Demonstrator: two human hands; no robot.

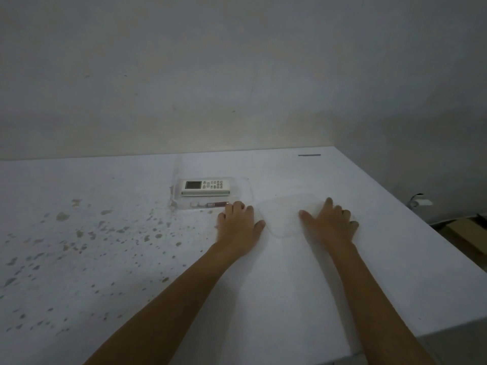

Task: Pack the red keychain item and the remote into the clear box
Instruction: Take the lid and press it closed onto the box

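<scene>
Clear box point(245, 191), thin-walled: remote point(205, 187), red keychain item point(210, 205) inside. Left hand point(237, 222), right hand point(330, 222) flat, fingers spread (right on clear lid point(284, 209)); white table point(290, 285) bare nearside.

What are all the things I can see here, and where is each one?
Clear box: one, transparent, far middle of the table, open.
Remote: one, white with a small screen, lying flat inside the box.
Red keychain item: one, dark red with pale parts, along the box's near side, apparently inside.
Clear lid: one, transparent, flat on the table right of the box.
Table: one, white, stained with speckles on its left part.
Cardboard box: one, brown, on the floor, far right.
Left hand: one, flat, by the box's near corner.
Right hand: one, flat, resting on the lid.
</scene>
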